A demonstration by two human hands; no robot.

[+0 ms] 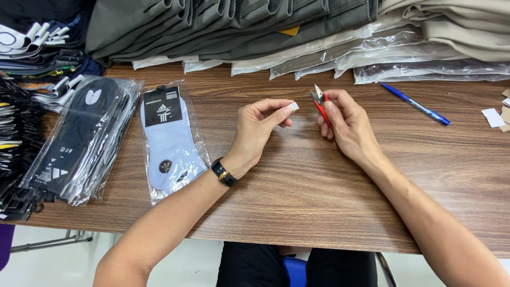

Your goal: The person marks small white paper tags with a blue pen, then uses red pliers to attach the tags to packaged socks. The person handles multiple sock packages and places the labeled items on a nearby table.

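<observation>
Hold the small white tag pinched firmly between thumb and forefinger of the left hand, just above the counter at frame centre, with its free edge turned toward the blades. Keep the red-handled snips clenched in the right hand, tips up and tilted toward the tag, near it but not touching. Bring blades and tag together slowly, fingertips clear of the cutting edge. Left wrist bent inward, black watch at the wrist; right forearm entering from lower right. Packaged light-blue sock at left; blue pen at upper right.
</observation>
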